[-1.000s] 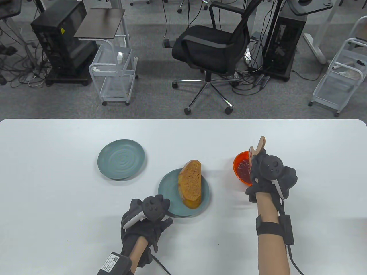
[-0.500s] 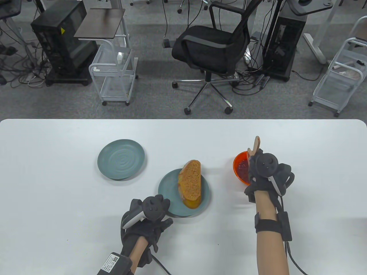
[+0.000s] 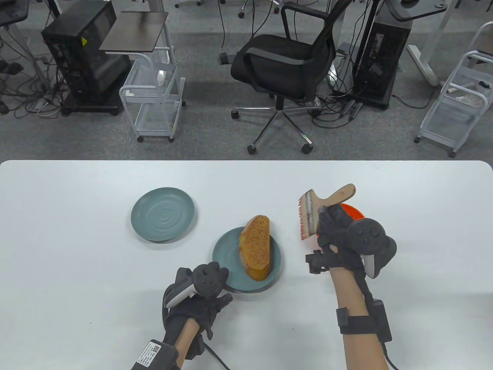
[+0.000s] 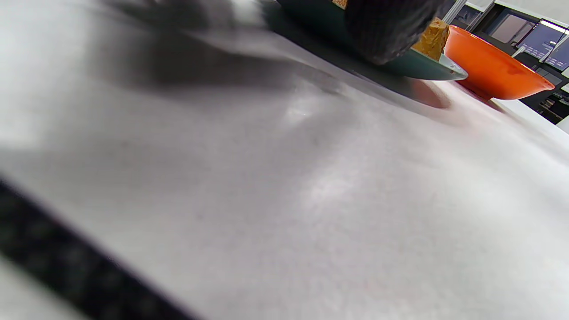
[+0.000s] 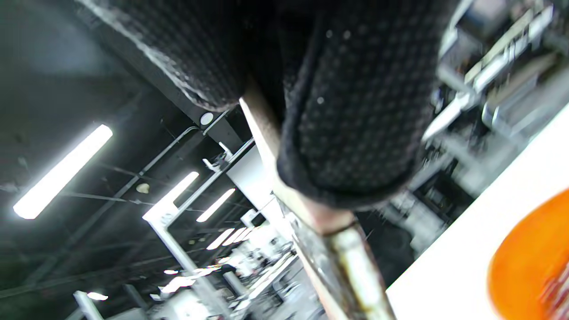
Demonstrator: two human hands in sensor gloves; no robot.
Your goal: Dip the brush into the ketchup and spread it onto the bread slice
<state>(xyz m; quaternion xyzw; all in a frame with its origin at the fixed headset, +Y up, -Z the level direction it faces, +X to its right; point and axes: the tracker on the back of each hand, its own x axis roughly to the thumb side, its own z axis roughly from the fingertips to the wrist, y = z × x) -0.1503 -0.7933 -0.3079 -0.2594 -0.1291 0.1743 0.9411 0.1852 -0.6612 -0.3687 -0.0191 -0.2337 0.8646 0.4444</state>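
My right hand [image 3: 339,231] grips a wide wooden-handled brush [image 3: 310,210], lifted above the table with its reddened bristles pointing left, between the orange ketchup bowl [image 3: 352,211] and the bread. The brush ferrule also shows in the right wrist view [image 5: 346,262]. A brown bread slice [image 3: 256,246] lies on a teal plate [image 3: 227,250]. My left hand [image 3: 200,293] rests on the table at that plate's near-left rim; a gloved fingertip [image 4: 391,31] touches the rim in the left wrist view.
A second teal plate [image 3: 162,214] with nothing on it sits at the left of the white table [image 3: 77,269]. An office chair [image 3: 285,65] and wire carts stand on the floor beyond the far edge.
My right hand has lifted the brush out of the ketchup bowl and swung it left and up, turning the bristles toward the bread. My left hand has not moved.
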